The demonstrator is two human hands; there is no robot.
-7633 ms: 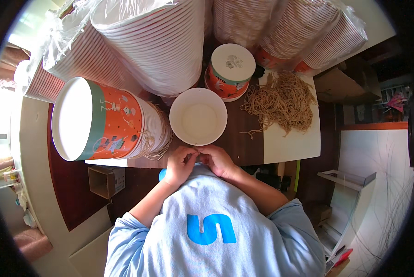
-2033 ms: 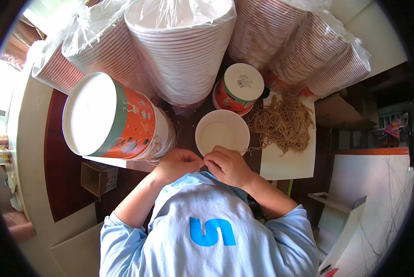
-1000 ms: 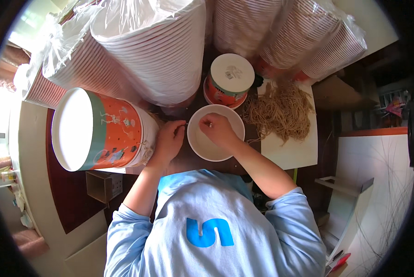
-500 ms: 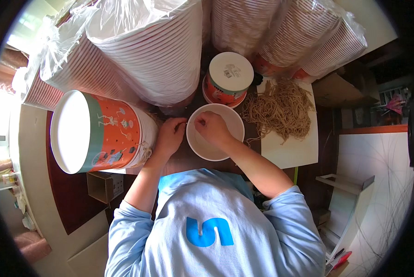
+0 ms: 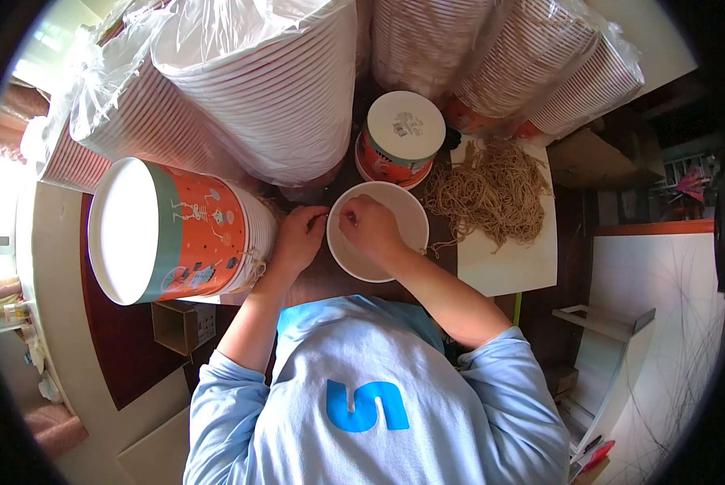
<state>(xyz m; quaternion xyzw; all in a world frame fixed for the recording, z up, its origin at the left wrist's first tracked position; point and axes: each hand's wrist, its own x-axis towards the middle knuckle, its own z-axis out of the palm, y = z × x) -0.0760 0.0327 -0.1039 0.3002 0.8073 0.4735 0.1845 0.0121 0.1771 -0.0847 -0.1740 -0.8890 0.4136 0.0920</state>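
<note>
A white paper bucket stands mouth-up in front of me. My left hand is at the outside of its left wall, fingers pinched close to the rim. Inside the mouth, my right hand has its fingers curled in toward that same side of the wall. What either hand pinches is too small or hidden to make out. To the right, a tangled heap of brown twine lies on a white sheet, and a loose end trails toward the bucket.
At the left lies a stack of nested orange and green buckets with twine tied at its side. Behind the bucket stands an upside-down bucket. Tall plastic-wrapped bucket stacks line the back. A cardboard box sits low at left.
My right hand has shifted very slightly inside the bucket. My left hand stays at the rim with almost no movement, and the surrounding things have kept their places.
</note>
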